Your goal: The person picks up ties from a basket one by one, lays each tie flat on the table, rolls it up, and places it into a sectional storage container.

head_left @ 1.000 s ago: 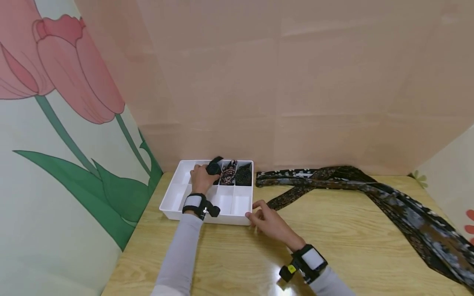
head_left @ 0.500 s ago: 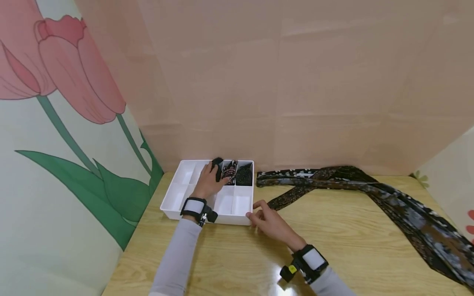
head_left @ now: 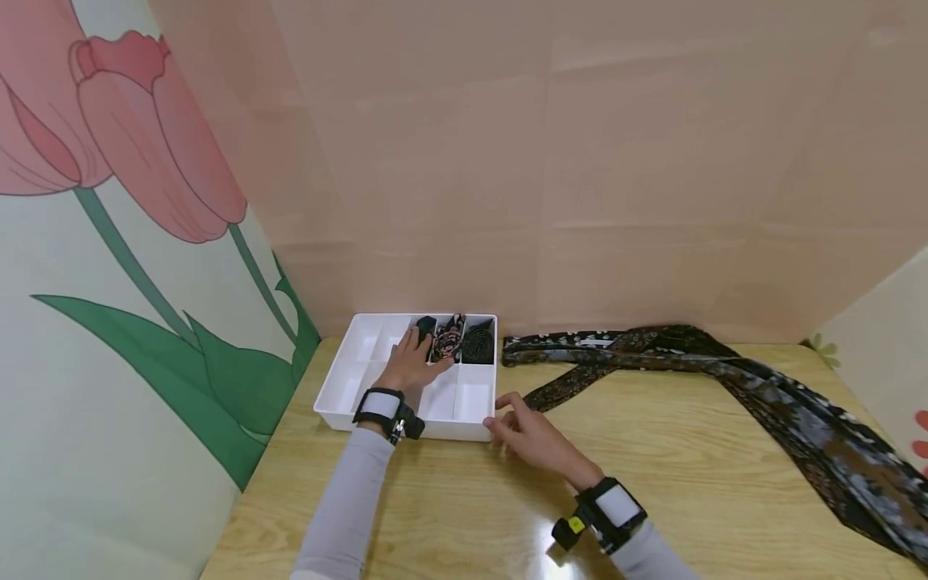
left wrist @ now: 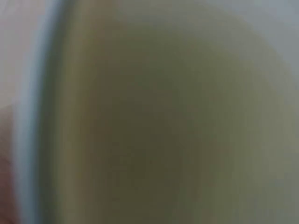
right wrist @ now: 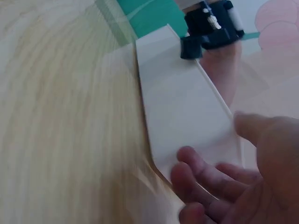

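In the head view my left hand (head_left: 412, 364) reaches over a white divided box (head_left: 474, 431). Its fingertips touch a dark rolled necktie (head_left: 426, 324) in a back compartment, with the fingers extended and the thumb spread to the right. That roll is partly covered by the hand. To its right sit a patterned rolled tie (head_left: 448, 340) and a black rolled tie (head_left: 478, 344), each in its own compartment. My right hand (head_left: 532, 435) rests at the box's front right corner, fingers loosely bent. In the right wrist view its thumb (right wrist: 250, 127) meets the rim. The left wrist view is a blur.
Several long dark patterned ties (head_left: 652, 350) lie stretched over the wooden table (head_left: 435, 515) from beside the box to the right edge. A pinkish-brown sheet (head_left: 536, 201) stands behind, and a tulip-painted wall (head_left: 109, 338) borders the left.
My left hand has gone from gripping the dark rolled tie to touching it with extended fingers, and the roll now sits lower in its compartment. My right hand stays at the corner.
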### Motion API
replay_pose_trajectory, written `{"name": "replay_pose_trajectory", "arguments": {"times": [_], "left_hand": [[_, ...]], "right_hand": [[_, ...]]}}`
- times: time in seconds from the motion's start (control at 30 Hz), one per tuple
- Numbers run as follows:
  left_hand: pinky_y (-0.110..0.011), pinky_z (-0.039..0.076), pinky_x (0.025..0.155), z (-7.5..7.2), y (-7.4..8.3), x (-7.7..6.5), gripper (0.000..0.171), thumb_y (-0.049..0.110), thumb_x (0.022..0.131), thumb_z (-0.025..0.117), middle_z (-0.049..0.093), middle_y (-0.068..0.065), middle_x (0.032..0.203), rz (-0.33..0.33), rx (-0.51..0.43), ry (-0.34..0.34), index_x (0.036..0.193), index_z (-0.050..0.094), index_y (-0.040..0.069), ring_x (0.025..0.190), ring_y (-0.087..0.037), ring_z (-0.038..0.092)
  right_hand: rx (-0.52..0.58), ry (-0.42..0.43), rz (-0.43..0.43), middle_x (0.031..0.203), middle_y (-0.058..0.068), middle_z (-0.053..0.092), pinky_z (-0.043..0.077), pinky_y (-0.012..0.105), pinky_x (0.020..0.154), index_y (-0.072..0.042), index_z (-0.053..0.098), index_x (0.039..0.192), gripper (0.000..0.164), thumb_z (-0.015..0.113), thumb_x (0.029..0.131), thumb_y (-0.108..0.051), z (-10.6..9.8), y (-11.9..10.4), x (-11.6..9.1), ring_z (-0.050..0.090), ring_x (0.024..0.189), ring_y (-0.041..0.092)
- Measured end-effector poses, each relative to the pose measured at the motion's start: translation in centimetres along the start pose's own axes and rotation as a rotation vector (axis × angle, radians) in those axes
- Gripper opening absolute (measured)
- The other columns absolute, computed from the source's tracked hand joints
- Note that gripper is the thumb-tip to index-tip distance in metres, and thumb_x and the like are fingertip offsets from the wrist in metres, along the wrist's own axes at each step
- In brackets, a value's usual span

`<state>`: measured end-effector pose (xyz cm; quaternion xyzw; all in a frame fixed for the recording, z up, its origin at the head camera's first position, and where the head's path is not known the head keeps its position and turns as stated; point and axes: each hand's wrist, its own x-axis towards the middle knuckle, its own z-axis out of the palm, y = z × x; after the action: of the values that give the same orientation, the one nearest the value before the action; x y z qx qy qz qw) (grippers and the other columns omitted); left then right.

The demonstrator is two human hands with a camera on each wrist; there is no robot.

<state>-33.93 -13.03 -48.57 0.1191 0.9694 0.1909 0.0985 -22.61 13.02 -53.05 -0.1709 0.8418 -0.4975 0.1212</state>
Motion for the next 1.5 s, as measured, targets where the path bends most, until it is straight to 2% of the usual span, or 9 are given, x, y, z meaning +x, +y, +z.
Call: {"name": "replay_pose_trajectory", "arguments": {"times": [0.13, 0.33, 0.5, 0.67, 0.83, 1.0, 1.2, 1.37, 1.5], "left_hand": [[-0.061, 0.005, 0.133, -0.1, -0.2, -0.3, 0.082, 0.049, 0.109, 0.051, 0.003, -0.028, 0.177, 0.018, -0.086, 0.024, 0.169, 0.022, 0.002, 0.166, -0.043, -0.001], [-0.064, 0.016, 0.131, -0.2, 0.3, -2.9, 0.066, 0.031, 0.107, 0.062, 0.023, -0.026, 0.174, 0.104, -0.287, 0.118, 0.162, 0.04, 0.001, 0.165, -0.044, 0.005], [-0.06, 0.034, 0.125, 0.2, 2.3, -6.1, 0.039, 0.02, 0.106, 0.065, 0.054, -0.02, 0.156, 0.235, -0.348, 0.244, 0.141, 0.065, 0.001, 0.155, -0.041, 0.038], [-0.05, 0.055, 0.105, 1.3, 4.0, -9.7, 0.019, 0.009, 0.103, 0.067, 0.071, -0.01, 0.129, 0.389, -0.44, 0.328, 0.12, 0.076, 0.005, 0.125, -0.031, 0.065], [-0.03, 0.06, 0.083, 3.3, 4.8, -12.2, 0.016, 0.009, 0.104, 0.067, 0.076, 0.0, 0.108, 0.48, -0.531, 0.26, 0.113, 0.079, 0.015, 0.098, -0.014, 0.071], [-0.025, 0.058, 0.081, 5.4, 5.2, -13.8, 0.016, 0.017, 0.106, 0.066, 0.078, 0.0, 0.104, 0.485, -0.599, 0.104, 0.115, 0.078, 0.022, 0.094, -0.01, 0.071], [-0.024, 0.058, 0.081, 7.6, 5.6, -14.2, 0.016, 0.019, 0.106, 0.066, 0.078, 0.0, 0.103, 0.468, -0.616, 0.026, 0.114, 0.079, 0.021, 0.093, -0.003, 0.069], [-0.024, 0.057, 0.081, 8.3, 5.7, -14.1, 0.018, 0.021, 0.107, 0.065, 0.079, -0.005, 0.105, 0.458, -0.623, -0.002, 0.115, 0.08, 0.016, 0.093, -0.002, 0.068], [-0.024, 0.057, 0.082, 8.4, 5.8, -14.0, 0.019, 0.021, 0.107, 0.065, 0.079, -0.004, 0.105, 0.439, -0.625, -0.007, 0.116, 0.079, 0.012, 0.093, -0.002, 0.069]], "right_hand": [[-0.117, 0.025, -0.038, 0.107, 0.011, 0.071, 0.054, 0.029, 0.071, 0.001, 0.057, 0.138, 0.041, 0.063, 0.108, -0.027, -1.9, 1.5, -0.2, 0.066, 0.085, 0.017], [-0.408, 0.268, -0.05, 0.127, 0.021, 0.059, 0.054, 0.049, 0.086, 0.001, 0.064, 0.133, 0.035, 0.069, 0.104, -0.017, -6.9, 4.7, -1.3, 0.059, 0.107, 0.032], [-0.667, 0.464, -0.089, 0.141, 0.034, 0.05, 0.04, 0.069, 0.104, 0.006, 0.06, 0.132, 0.041, 0.075, 0.098, -0.01, -11.9, 7.4, -2.0, 0.043, 0.129, 0.055], [-0.864, 0.524, -0.099, 0.148, 0.037, 0.05, 0.032, 0.074, 0.115, 0.009, 0.056, 0.14, 0.054, 0.078, 0.092, -0.007, -15.5, 9.8, -1.9, 0.037, 0.142, 0.058], [-0.885, 0.452, 0.008, 0.141, 0.037, 0.055, 0.028, 0.076, 0.115, 0.007, 0.051, 0.149, 0.06, 0.075, 0.096, -0.01, -16.5, 11.1, -2.2, 0.038, 0.139, 0.06], [-0.902, 0.44, 0.043, 0.126, 0.034, 0.059, 0.034, 0.074, 0.107, 0.007, 0.059, 0.139, 0.049, 0.075, 0.096, -0.011, -16.5, 11.9, -2.5, 0.044, 0.123, 0.059], [-0.933, 0.473, -0.001, 0.116, 0.028, 0.063, 0.043, 0.068, 0.091, 0.003, 0.071, 0.124, 0.032, 0.075, 0.095, -0.009, -16.8, 12.6, -2.8, 0.05, 0.113, 0.055], [-0.932, 0.496, -0.049, 0.111, 0.026, 0.074, 0.045, 0.07, 0.099, 0.001, 0.073, 0.12, 0.024, 0.07, 0.099, -0.01, -17.4, 12.4, -3.0, 0.063, 0.108, 0.052], [-0.923, 0.51, -0.089, 0.097, 0.023, 0.078, 0.049, 0.068, 0.09, 0.0, 0.072, 0.121, 0.024, 0.069, 0.099, -0.01, -17.2, 11.5, -3.5, 0.071, 0.086, 0.044]]}}
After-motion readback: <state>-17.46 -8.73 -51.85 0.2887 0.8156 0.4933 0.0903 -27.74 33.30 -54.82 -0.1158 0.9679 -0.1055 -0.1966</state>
